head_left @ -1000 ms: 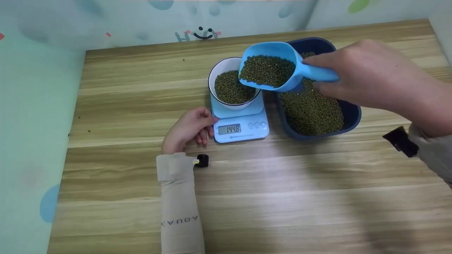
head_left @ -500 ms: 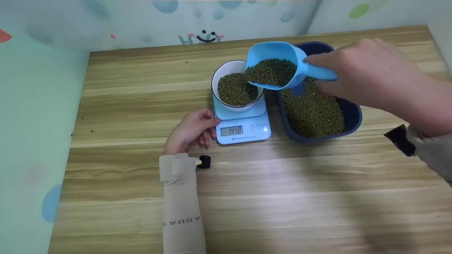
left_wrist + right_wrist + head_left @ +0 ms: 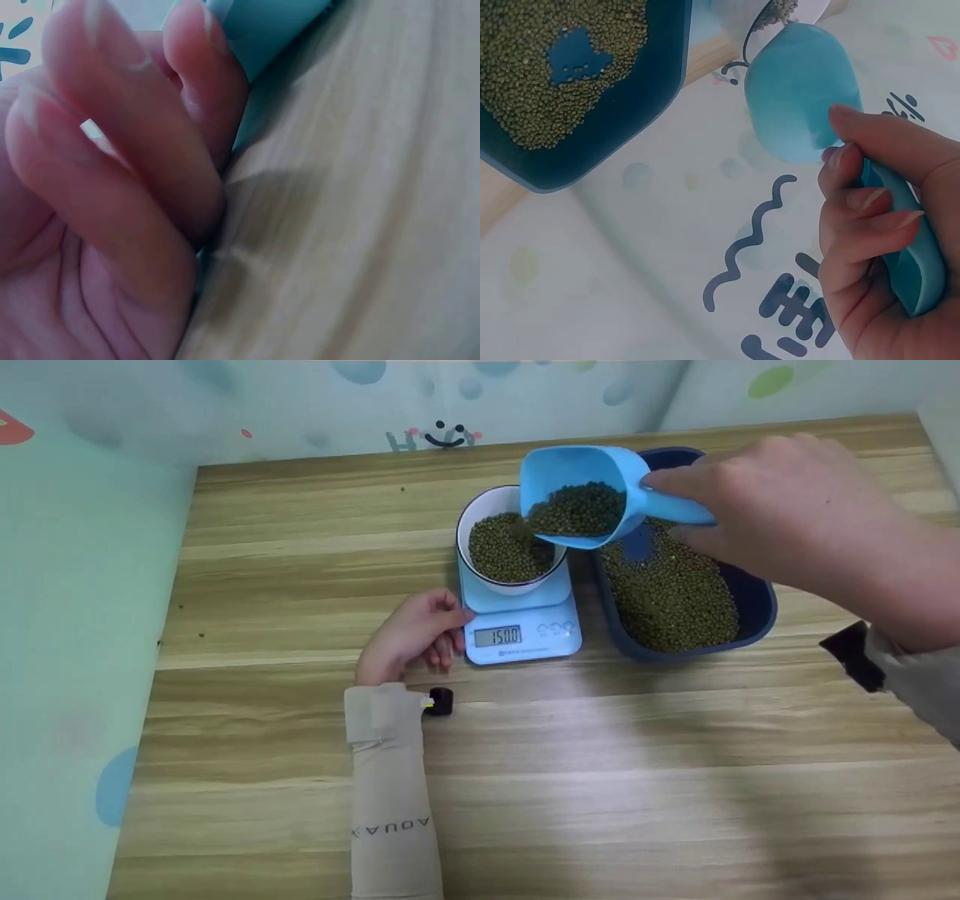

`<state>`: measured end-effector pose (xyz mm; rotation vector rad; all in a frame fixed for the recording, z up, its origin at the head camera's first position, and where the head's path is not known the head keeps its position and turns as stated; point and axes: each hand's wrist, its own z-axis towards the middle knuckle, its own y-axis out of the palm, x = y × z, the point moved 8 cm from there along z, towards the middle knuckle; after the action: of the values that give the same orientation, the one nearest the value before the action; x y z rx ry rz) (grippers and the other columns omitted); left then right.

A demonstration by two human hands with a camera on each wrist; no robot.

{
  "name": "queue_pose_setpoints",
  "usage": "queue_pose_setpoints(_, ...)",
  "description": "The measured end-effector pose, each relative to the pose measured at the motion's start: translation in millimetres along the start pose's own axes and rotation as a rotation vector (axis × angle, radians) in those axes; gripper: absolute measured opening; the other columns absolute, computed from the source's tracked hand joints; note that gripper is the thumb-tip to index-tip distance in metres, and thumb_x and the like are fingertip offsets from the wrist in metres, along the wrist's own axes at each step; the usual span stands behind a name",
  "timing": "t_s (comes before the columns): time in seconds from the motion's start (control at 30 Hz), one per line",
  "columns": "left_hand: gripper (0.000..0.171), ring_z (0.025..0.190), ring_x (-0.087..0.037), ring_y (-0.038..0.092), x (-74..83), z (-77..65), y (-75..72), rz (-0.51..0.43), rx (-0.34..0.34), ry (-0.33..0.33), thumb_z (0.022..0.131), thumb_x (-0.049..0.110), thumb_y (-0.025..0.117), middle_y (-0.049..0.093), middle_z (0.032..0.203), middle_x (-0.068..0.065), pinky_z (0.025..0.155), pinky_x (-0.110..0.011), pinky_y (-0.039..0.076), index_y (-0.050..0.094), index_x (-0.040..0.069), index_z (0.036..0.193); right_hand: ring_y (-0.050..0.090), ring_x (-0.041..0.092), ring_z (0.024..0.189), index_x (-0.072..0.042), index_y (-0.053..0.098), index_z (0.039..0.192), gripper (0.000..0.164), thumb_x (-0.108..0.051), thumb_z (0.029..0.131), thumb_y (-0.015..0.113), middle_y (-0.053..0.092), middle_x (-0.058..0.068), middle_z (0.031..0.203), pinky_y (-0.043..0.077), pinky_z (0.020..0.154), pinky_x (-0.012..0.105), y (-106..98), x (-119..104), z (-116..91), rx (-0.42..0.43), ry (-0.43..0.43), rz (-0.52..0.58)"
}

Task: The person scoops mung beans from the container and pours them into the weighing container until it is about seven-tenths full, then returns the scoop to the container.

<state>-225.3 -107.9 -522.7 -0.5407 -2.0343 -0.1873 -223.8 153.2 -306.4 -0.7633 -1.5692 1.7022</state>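
Observation:
My right hand (image 3: 795, 510) grips the handle of a light blue scoop (image 3: 637, 495), tilted over a white dark-rimmed bowl (image 3: 487, 506). Small green beans (image 3: 581, 510), which look like mung beans, lie in the scoop and seem to run off its lip into the bowl. Beans (image 3: 502, 547) partly fill the bowl, which stands on a light blue kitchen scale (image 3: 540, 637) reading 150.0. With loosely curled fingers, my left hand (image 3: 416, 630) rests on the table, the thumb touching the scale's left edge. In the right wrist view, fingers wrap round the scoop's handle (image 3: 915, 262).
A dark blue tub (image 3: 761, 611) of beans (image 3: 675, 607) stands right of the scale, partly under my right hand. A few stray beans (image 3: 201, 635) lie on the left of the wooden table (image 3: 525, 780). A patterned wall (image 3: 315, 405) rises along the back.
The scale's reading has gone from 144.8 to 150.0. Beans in the scoop have become somewhat fewer as it tips over the bowl. My left hand keeps its place at the scale.

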Motion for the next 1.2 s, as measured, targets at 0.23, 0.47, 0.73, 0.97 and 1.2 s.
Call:
queue_pose_setpoints(0.23, 0.020, 0.038, -0.010, 0.049, 1.4, 0.7, 0.8, 0.031, -0.004, 0.011, 0.091, 0.025, 0.057, 0.059, 0.063, -0.006, 0.034, -0.023, 0.038, 0.049, 0.007, 0.090, 0.034, 0.015, 0.039, -0.026, 0.058, 0.122, 0.042, -0.017, 0.081, 0.063, 0.044, 0.000, 0.052, 0.026, 0.035, 0.028, -6.0, -4.6, 1.8, 0.056, -0.020, -0.027)
queue_pose_setpoints(0.47, 0.020, 0.038, -0.011, 0.049, 2.0, 0.1, 1.1, 0.019, -0.001, 0.011, 0.091, 0.025, 0.058, 0.059, 0.064, -0.006, 0.035, -0.022, 0.038, 0.050, 0.007, 0.091, 0.039, 0.016, 0.043, -0.024, 0.057, 0.123, 0.042, -0.017, 0.082, 0.065, 0.055, 0.002, 0.063, 0.027, 0.036, 0.026, -10.0, -11.3, 2.7, 0.060, -0.028, -0.032)
queue_pose_setpoints(0.73, 0.021, 0.040, -0.011, 0.049, 3.1, 2.2, 3.0, 0.009, -0.008, 0.011, 0.091, 0.026, 0.058, 0.059, 0.066, -0.007, 0.035, -0.022, 0.039, 0.049, 0.007, 0.093, 0.039, 0.016, 0.044, -0.015, 0.058, 0.101, 0.021, -0.014, 0.081, 0.066, 0.054, 0.004, 0.064, 0.023, 0.035, 0.026, -19.3, -35.4, 0.1, 0.104, -0.075, -0.075)
queue_pose_setpoints(0.97, 0.022, 0.040, -0.012, 0.049, 2.0, 2.1, 2.1, 0.028, -0.003, -0.018, 0.091, 0.027, 0.058, 0.059, 0.066, -0.007, 0.036, -0.022, 0.039, 0.050, 0.007, 0.093, 0.032, 0.015, 0.039, -0.005, 0.056, 0.095, 0.021, 0.007, 0.081, 0.047, 0.043, 0.004, 0.055, 0.022, 0.033, 0.026, -31.2, -58.4, -0.5, 0.148, -0.106, -0.176)
queue_pose_setpoints(1.2, 0.020, 0.038, -0.011, 0.049, 4.6, 3.0, 4.0, 0.017, -0.004, 0.013, 0.091, 0.025, 0.057, 0.058, 0.064, -0.007, 0.035, -0.021, 0.037, 0.049, 0.007, 0.091, 0.041, 0.018, 0.046, -0.004, 0.058, 0.113, 0.034, 0.003, 0.080, 0.062, 0.053, 0.009, 0.062, 0.027, 0.035, 0.027, -32.7, -67.2, -1.4, 0.138, -0.098, -0.195)
